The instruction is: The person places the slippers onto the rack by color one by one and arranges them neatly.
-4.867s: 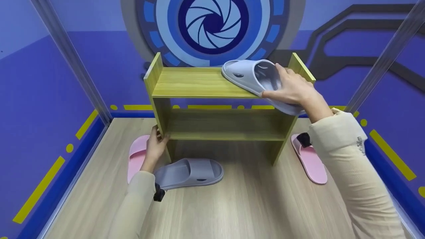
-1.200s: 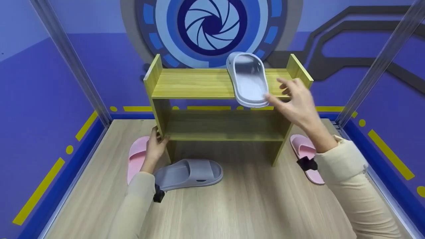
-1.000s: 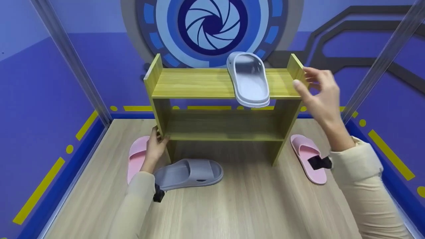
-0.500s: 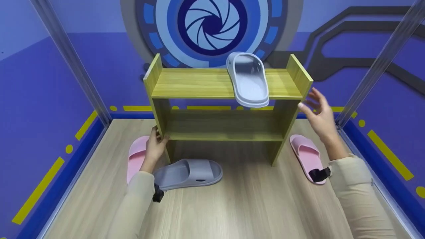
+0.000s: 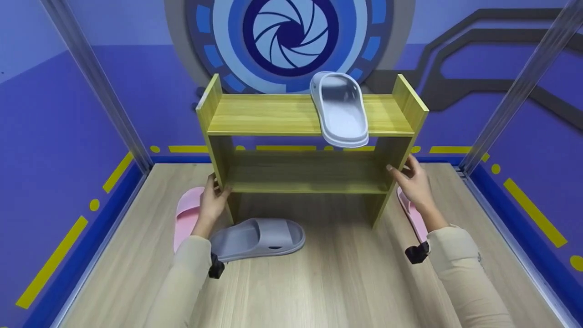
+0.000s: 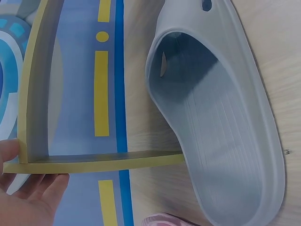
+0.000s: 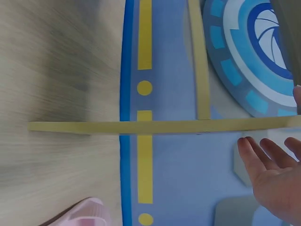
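Note:
A yellow-green wooden shoe rack stands on the wood-grain surface. My left hand grips its left side panel, thumb on one face and fingers on the other, as the left wrist view shows. My right hand straddles the right side panel, thumb on the inner side; in the right wrist view its loosely extended fingers lie just off the outer face. One light grey slipper lies on the top shelf, heel jutting past the front edge. Another grey slipper lies at the rack's left foot, toe pointing right.
A pink slipper lies left of the rack, partly behind the left forearm. A second pink slipper on the right is half covered by the right hand and sleeve. Blue-purple walls enclose the back and both sides.
The right hand let go of the grey slipper, which now lies on the top shelf. It moved right, then down and in to the right panel. The left hand stayed put.

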Available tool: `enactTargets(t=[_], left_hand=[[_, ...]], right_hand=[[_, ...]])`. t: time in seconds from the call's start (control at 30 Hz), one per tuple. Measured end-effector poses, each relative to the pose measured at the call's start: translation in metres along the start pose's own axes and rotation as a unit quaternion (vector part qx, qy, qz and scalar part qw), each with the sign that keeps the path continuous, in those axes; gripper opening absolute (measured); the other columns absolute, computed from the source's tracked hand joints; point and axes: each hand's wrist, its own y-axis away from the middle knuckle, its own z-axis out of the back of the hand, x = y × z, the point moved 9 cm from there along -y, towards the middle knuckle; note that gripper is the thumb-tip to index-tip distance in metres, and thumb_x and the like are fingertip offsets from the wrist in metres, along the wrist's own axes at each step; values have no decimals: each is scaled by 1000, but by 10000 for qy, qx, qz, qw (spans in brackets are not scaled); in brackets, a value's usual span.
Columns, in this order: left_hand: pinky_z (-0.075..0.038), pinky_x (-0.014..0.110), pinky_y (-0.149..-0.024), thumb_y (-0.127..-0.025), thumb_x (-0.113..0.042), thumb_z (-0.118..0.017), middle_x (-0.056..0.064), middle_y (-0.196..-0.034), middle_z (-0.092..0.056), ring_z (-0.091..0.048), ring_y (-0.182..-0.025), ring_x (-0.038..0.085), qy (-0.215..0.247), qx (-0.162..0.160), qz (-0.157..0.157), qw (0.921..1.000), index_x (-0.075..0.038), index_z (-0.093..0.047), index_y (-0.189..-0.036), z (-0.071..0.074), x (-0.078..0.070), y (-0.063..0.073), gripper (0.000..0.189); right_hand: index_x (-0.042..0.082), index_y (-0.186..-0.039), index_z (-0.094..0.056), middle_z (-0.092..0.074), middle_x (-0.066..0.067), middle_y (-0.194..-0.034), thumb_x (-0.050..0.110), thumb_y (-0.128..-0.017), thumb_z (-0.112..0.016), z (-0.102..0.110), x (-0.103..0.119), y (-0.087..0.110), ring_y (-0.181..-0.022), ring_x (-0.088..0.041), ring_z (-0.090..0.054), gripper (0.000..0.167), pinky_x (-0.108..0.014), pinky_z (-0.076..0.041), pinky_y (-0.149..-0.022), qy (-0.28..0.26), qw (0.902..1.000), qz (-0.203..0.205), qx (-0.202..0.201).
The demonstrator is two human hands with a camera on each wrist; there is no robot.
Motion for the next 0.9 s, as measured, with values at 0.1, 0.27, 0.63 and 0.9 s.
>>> enactTargets(t=[0.1,0.27,0.63,0.9], left_hand=[[-39,45,-88,-87,-5,-53,29,-121,-43,-44,-109,40,10,-34,22,10000,1,-32,-129,0,1,0,47],[-39,44,-88,-87,-5,-54,29,-120,-43,-44,-109,40,-11,-111,30,9999,1,-33,-129,0,2,2,48],[-43,43,-83,-84,-16,-61,26,-112,-51,-51,-101,35,-126,-326,-206,9992,0,-39,-126,6,12,13,49],[-41,42,-80,-82,-22,-62,20,-95,-60,-55,-89,32,-1171,-552,-246,9913,5,-56,-101,11,39,29,33]], right_hand=[[0,-131,-35,-45,-22,-120,14,-85,-58,-3,0,3,-109,-34,-45,54,-35,-41,-87,127,9999,-63,41],[-4,-127,-38,-46,-23,-118,10,-85,-56,-5,6,6,-108,-34,-45,47,-28,-43,-84,209,9997,-81,5],[-3,-119,-49,-53,-22,-111,12,-86,-56,3,-17,-6,-99,-33,-52,38,-20,-44,-75,514,9982,169,-256],[0,-119,-50,-54,-20,-110,17,-86,-56,4,-22,-6,-97,-31,-54,38,-24,-45,-78,763,9964,293,-218]])
